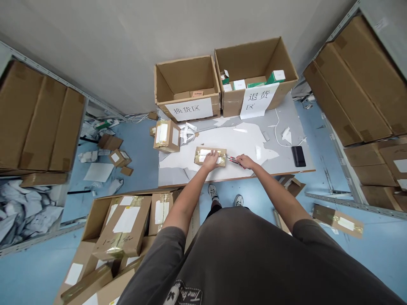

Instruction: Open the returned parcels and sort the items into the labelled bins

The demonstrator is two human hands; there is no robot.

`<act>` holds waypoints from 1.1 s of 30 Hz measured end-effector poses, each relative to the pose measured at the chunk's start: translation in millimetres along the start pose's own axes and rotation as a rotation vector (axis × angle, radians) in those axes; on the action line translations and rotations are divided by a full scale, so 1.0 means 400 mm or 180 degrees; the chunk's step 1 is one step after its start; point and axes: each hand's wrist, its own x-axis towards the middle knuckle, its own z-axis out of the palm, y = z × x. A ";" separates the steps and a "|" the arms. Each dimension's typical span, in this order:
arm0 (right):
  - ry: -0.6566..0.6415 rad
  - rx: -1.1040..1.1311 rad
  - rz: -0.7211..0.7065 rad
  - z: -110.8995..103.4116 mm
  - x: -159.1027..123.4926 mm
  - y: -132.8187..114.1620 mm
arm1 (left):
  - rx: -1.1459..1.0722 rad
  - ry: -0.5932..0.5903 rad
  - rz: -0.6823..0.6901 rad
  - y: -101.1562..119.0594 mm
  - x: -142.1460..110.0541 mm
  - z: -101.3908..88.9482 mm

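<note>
A small brown cardboard box (201, 161), sealed with tape and bearing a white label, lies on the table. My left hand (210, 161) rests on top of it, fingers stretched across the label and tape. Just right of the box, my right hand (245, 161) is closed around a utility knife (234, 160) with red and dark parts. The knife's front end points left at the box's right end; whether it touches the cardboard is too small to tell.
White paper (219, 136) covers much of the table. At the back stand two large open cartons (187, 103) with paper signs. A taped box (171, 137) stands left, a black phone (298, 156) right. A big carton (98, 207) full of parcels sits left of me.
</note>
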 end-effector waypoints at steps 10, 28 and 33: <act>0.0043 0.0330 0.0082 0.024 -0.013 0.023 | -0.0033 -0.0098 0.0033 -0.011 -0.002 -0.011; 0.0372 -0.1240 -0.0276 0.011 0.027 -0.006 | -0.0222 0.0052 -0.0112 -0.003 0.009 0.010; 0.0297 -0.0989 -0.0142 0.023 0.025 -0.002 | -0.0217 0.0062 -0.0077 0.002 0.004 0.003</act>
